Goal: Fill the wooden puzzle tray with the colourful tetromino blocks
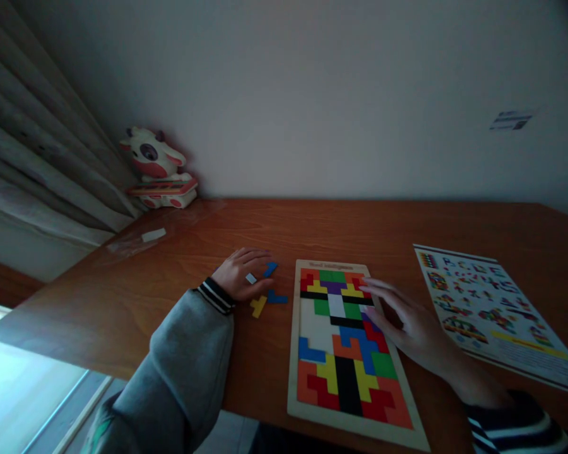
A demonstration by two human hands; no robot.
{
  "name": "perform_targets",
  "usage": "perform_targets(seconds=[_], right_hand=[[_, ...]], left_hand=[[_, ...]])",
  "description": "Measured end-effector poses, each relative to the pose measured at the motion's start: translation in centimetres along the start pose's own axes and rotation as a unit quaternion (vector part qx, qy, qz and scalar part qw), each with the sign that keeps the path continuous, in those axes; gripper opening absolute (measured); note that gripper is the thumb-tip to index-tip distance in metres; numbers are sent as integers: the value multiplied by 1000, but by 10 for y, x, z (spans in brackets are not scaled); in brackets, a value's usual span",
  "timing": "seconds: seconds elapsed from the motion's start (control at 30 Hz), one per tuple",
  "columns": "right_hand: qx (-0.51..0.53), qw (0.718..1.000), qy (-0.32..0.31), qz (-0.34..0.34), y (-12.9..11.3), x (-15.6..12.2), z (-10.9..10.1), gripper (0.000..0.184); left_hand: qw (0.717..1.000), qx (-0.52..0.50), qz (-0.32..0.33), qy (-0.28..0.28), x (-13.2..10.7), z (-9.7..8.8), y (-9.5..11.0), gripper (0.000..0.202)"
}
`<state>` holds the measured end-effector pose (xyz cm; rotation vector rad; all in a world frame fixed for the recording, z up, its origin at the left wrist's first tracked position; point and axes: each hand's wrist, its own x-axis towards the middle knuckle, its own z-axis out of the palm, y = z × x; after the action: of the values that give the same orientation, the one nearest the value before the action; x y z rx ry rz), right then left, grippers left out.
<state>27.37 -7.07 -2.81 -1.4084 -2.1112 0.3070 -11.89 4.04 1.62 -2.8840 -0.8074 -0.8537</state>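
A wooden puzzle board (pixel 292 353) lies on the table, holding colourful block pieces in red, orange, yellow, green, blue, purple and black. White base shows at its left-middle part and in a small patch near the top. My right hand (pixel 407 321) reaches over the board's right edge, fingers stretched and thumb apart, the fingertips at the red and purple pieces. Left of the board, my left hand (pixel 239 274) lies palm down with fingers extended, partly covering loose pieces. Beside it are a blue piece (pixel 271 269), another blue piece (pixel 278 297) and a yellow piece (pixel 258 307).
A printed sheet of pattern pictures (pixel 492 309) lies right of the board. A cow-shaped toy keyboard (pixel 163 186) stands at the back left, with a clear plastic bag (pixel 135 244) in front. A curtain (pixel 42 139) hangs at left; the wall borders the table (pixel 360 227) behind.
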Motion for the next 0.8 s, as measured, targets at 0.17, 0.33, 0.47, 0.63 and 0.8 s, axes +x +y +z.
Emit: perform_targets(seconds=[0.17, 0.33, 0.47, 0.63, 0.8], right_hand=[[-8, 1000, 13, -18, -4, 1, 0, 29], [8, 999, 47, 2, -2, 3, 2, 30], [11, 999, 46, -3, -1, 4, 2, 27], [15, 999, 31, 4, -2, 4, 1, 26], [9, 999, 32, 10, -4, 4, 1, 27]], left_hand=[[998, -60, 10, 16, -2, 7, 28, 24], [964, -244, 106, -27, 8, 22, 81, 25], [947, -294, 119, -59, 7, 29, 100, 29], [934, -325, 115, -91, 4, 35, 101, 24], [940, -323, 90, -67, 9, 29, 97, 19]])
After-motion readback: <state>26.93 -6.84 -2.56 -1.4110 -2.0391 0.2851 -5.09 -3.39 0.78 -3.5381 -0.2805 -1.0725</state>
